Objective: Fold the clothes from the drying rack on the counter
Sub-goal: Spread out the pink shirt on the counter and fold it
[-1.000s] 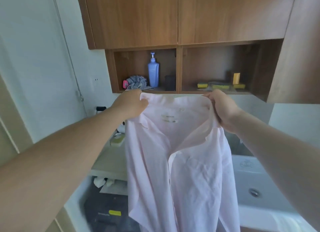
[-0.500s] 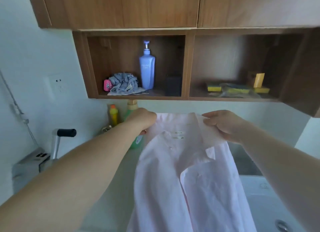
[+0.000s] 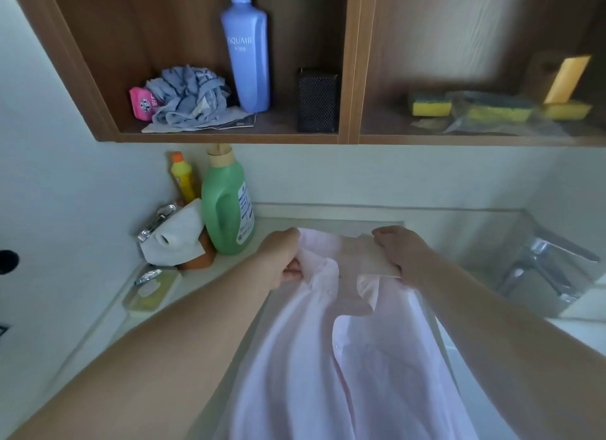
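A pale pink button shirt stretches from the back of the white counter toward me, its front facing up and its collar at the far end. My left hand grips the left shoulder by the collar. My right hand pinches the right shoulder, with the collar folded under its fingers. The shirt's lower part runs out of the bottom of the view. No drying rack is in sight.
A green detergent bottle, a yellow bottle, a white cloth and a soap dish crowd the counter's back left. A chrome tap stands at right. The wooden shelf above holds a blue bottle and sponges.
Both hands have lowered the shirt from hanging in the air down to the counter, and my view has dropped and closed in on the back wall.
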Motion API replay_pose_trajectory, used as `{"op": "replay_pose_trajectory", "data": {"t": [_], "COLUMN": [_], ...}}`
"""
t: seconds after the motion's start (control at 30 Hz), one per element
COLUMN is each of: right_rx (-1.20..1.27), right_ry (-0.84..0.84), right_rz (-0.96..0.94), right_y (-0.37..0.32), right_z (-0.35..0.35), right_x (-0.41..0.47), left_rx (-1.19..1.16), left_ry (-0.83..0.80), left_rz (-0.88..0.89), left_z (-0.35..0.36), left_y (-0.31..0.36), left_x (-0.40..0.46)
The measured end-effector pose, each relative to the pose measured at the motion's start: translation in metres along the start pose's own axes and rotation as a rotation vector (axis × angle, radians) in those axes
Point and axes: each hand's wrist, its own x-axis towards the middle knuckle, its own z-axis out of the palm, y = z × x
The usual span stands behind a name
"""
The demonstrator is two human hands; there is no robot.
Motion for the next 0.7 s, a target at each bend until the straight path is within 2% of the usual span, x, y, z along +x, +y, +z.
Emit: {"op": "replay_pose_trajectory", "data": {"t": [0.1, 0.23, 0.27, 0.37, 0.5, 0.6, 0.7], "right_rx": [0.028, 0.04, -0.004, -0.37, -0.515, -0.457, -0.412], "right_ry": [0.049, 0.032, 0.024, -0.025, -0.113, -0.269, -0.233], "right_rz": [-0.022, 0.082, 0.078, -0.037, -0.043, 0.054, 0.032], "right_y": [0.019, 0.053, 0.063, 0.082, 0.097, 0.109, 0.108], "right_z": [0.005, 0.013, 0.014, 0.01, 0.003, -0.013, -0.027], "right_x": [0.027, 0.05, 0.054, 0.048, 0.04, 0.038, 0.035], "left_rx": [0.015, 0.055, 0.064, 0.142, 0.23, 0.289, 0.385], "left_ry": [0.03, 0.123, 0.139, 0.189, 0.286, 0.301, 0.298], "left_rz": [0.019, 0.069, 0.086, 0.126, 0.171, 0.238, 0.36], "left_z": [0.013, 0.023, 0.024, 0.023, 0.019, 0.027, 0.036], "left_y": [-0.016, -0.043, -0.049, -0.058, -0.063, -0.044, -0.026], "left_x": [0.021, 0.044, 0.048, 0.057, 0.082, 0.083, 0.085]}}
